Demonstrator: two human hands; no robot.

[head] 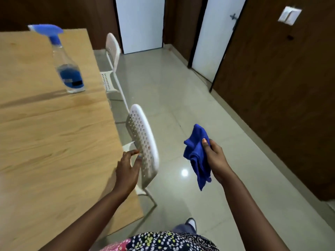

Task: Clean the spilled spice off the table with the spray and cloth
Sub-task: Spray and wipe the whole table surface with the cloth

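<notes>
The cloth (196, 156) is gripped in the right hand (215, 160), away from the table (45, 133). The left hand (126, 171) is held by the table's edge, fingers loose and apart. No spice is seen; the spray (68, 69) may be picked up next.

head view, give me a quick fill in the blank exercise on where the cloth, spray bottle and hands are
1. The right hand holds a blue ____.
2. The spray bottle stands upright on the wooden ____.
3. The left hand has its fingers spread beside the back of a white ____.
4. The liquid in the spray bottle is ____.

Missing words: cloth; table; chair; blue
</notes>
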